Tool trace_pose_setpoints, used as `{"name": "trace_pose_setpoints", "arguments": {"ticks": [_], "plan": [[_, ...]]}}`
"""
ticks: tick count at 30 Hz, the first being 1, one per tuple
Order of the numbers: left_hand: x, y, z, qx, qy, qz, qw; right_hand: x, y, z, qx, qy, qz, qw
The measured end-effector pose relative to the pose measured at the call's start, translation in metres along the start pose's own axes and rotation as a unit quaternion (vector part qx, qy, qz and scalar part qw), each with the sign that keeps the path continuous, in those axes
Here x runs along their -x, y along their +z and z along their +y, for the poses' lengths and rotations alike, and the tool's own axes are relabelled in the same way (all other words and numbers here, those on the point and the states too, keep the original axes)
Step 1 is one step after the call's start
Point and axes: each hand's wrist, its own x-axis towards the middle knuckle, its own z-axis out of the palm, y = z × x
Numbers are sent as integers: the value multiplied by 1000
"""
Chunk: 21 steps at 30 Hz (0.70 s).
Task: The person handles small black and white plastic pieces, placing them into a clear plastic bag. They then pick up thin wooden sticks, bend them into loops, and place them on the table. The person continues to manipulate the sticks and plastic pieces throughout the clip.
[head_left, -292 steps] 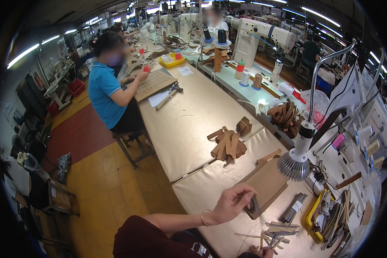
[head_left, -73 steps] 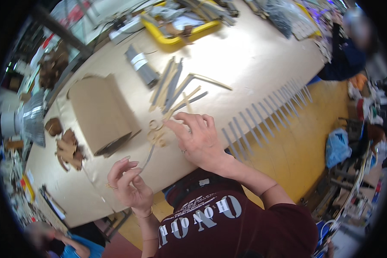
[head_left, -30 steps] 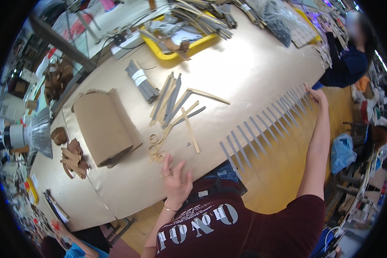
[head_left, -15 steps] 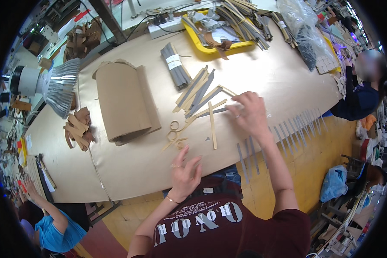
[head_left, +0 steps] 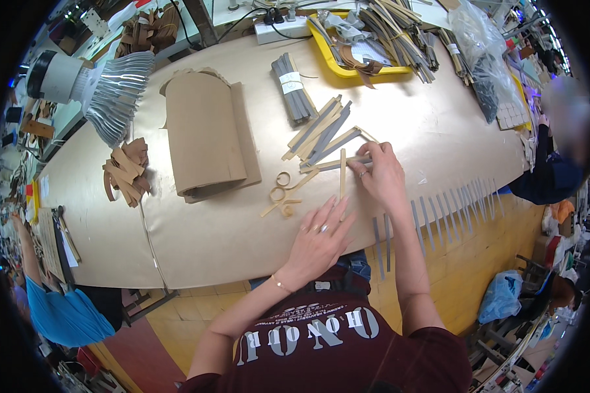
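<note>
- Right of the folded brown sheet, on the tan surface: loose thin strips, likely light, limp, best pinched near an end.
- Right hand pinching one strip.
- Left hand flat, fingers spread, empty.

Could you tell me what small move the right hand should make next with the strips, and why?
Probably draw one grey strip clear of the loose pile. The right hand already rests its fingertips on the pile's near end, while the left hand lies flat beside an upright tan strip, steadying the paper-covered table.
</note>
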Motion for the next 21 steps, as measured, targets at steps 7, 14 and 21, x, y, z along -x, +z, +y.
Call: {"name": "trace_pose_setpoints", "arguments": {"ticks": [7, 14, 21], "plan": [[-43, 10, -26, -25, -53, -59, 997, -1, -21, -6, -16, 43, -66, 997], [-42, 10, -27, -23, -53, -57, 997, 28, -68, 12, -115, 58, 127, 984], [-42, -30, -7, 336, -104, 156, 923, 65, -77, 5, -399, 15, -131, 907]]}}
